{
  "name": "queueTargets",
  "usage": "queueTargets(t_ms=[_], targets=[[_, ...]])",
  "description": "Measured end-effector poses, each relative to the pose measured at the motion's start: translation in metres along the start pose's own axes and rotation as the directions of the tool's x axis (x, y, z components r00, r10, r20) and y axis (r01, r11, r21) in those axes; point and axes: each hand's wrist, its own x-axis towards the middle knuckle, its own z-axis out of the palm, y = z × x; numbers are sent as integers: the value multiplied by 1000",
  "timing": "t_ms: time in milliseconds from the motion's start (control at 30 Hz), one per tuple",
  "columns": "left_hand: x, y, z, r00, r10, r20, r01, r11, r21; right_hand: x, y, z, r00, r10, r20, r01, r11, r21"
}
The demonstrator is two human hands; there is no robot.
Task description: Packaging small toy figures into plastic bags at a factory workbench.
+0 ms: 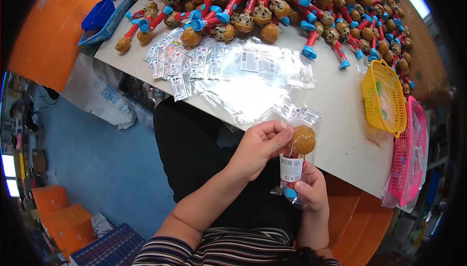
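Note:
A brown-headed toy on a red stick with a blue base point(302, 140) sits inside a clear plastic bag with a white label. My left hand point(260, 145) pinches the bag's top beside the toy's round head. My right hand point(310, 188) grips the bag's lower end around the blue base. Both hands hold it above my lap, just in front of the white table's edge point(340, 115).
A big heap of the same toys point(311, 8) covers the table's far side. Clear bags point(253, 86) and small labelled packets point(187, 61) lie in the middle. Yellow point(384, 95) and pink point(413, 154) baskets stand at the right, a blue basket point(104, 18) at the far left.

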Motion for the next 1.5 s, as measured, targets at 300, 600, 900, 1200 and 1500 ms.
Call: queueTargets(t_ms=[300, 600, 900, 1200, 1500], targets=[[2, -17, 17, 875, 445, -188, -407, 889, 210, -2, -4, 22, 990, -89, -111, 59, 967, -248], [-8, -7, 22, 967, 212, -139, -180, 960, 215, 3, 3, 10, 991, -121, -50, 111, 979, -173], [-3, -3, 20, 873, 427, -237, -378, 898, 225, -11, 24, 25, 921, -356, -156, 311, 916, -253], [-6, -3, 16, 921, 339, -193, -347, 938, -8, -8, 29, 22, 929, -327, -174, 298, 939, -170], [-6, 13, 25, 994, 107, -34, -108, 994, -21, -14, 45, 23, 839, -523, -147, 272, 639, -720]])
